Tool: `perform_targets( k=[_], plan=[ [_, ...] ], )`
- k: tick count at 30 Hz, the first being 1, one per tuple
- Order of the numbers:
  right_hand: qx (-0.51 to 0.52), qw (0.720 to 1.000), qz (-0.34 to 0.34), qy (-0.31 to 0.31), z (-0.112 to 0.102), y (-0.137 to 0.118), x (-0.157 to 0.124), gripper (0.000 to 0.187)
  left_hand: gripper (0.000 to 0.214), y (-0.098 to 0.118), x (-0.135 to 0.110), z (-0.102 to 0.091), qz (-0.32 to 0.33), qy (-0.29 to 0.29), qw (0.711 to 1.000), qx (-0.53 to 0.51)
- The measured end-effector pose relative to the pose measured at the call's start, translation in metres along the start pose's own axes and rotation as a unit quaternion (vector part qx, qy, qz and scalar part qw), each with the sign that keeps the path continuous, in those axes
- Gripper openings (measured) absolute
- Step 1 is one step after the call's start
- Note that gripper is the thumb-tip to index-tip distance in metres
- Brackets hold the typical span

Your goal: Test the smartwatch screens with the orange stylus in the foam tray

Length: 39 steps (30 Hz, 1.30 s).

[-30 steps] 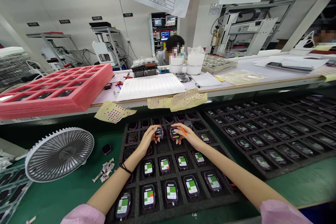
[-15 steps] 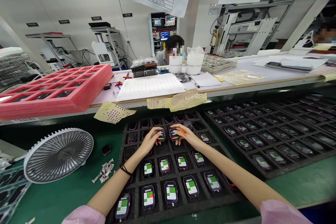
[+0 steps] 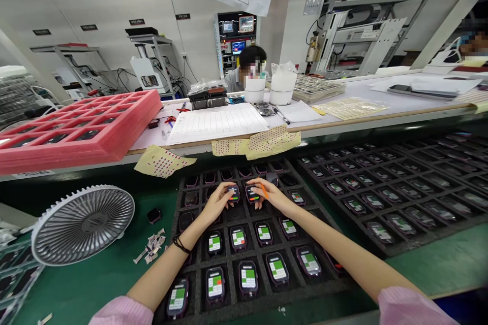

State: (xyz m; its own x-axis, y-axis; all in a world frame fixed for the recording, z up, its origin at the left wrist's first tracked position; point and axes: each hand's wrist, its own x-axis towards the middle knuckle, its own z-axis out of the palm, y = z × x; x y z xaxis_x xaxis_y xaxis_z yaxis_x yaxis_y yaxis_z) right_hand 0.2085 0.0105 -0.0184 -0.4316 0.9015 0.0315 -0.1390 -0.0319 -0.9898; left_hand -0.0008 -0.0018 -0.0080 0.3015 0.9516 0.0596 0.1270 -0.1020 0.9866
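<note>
A black foam tray (image 3: 183, 208) lies in front of me with several small smartwatch bodies in its cells, many with lit green-and-white screens. My left hand (image 3: 217, 202) has its fingers curled round one watch body (image 3: 232, 193) in the third row. Right beside it, my right hand (image 3: 269, 195) grips a second watch body (image 3: 252, 194) whose screen shows a red bar. An orange pen-like stick (image 3: 264, 191) lies across my right hand's fingers. Both hands rest over the tray's middle cells.
A second black tray (image 3: 381, 198) of watch bodies lies to the right. A white desk fan (image 3: 82, 224) and paper scraps (image 3: 150, 250) sit on the green mat at left. A pink foam tray (image 3: 76, 129), papers and a seated person (image 3: 246, 68) are beyond the raised shelf.
My hands stay on the same two watches. The left one's watch has shifted a little to the right, closer to the right one's. The view has tilted slightly downward.
</note>
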Motion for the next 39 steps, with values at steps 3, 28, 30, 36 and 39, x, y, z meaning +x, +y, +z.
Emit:
perform_targets(
  k=[3, 28, 30, 36, 39],
  plan=[
    [0.002, 1.000, 0.001, 0.000, 0.0002, -0.0009, -0.0005, 0.033, 0.038, -0.0002, 0.0003, 0.0000, -0.003, 0.000, 1.000, -0.001],
    [-0.010, 1.000, 0.003, 0.001, 0.0013, -0.0026, -0.0015, 0.034, 0.038, 0.0030, -0.0015, 0.0001, -0.009, -0.008, 1.000, -0.007],
    [-0.010, 1.000, 0.004, -0.002, 0.0012, -0.0021, -0.0011, 0.034, 0.038, 0.0032, -0.0014, 0.0002, -0.011, -0.006, 1.000, -0.006],
    [-0.013, 1.000, 0.002, 0.001, 0.0012, -0.0013, -0.0007, 0.034, 0.038, 0.0007, -0.0016, -0.0004, -0.006, -0.010, 1.000, 0.006],
    [-0.017, 1.000, 0.002, -0.001, 0.0008, -0.0015, -0.0006, 0.034, 0.035, -0.0004, -0.0031, -0.0007, -0.003, -0.016, 1.000, 0.024]
  ],
)
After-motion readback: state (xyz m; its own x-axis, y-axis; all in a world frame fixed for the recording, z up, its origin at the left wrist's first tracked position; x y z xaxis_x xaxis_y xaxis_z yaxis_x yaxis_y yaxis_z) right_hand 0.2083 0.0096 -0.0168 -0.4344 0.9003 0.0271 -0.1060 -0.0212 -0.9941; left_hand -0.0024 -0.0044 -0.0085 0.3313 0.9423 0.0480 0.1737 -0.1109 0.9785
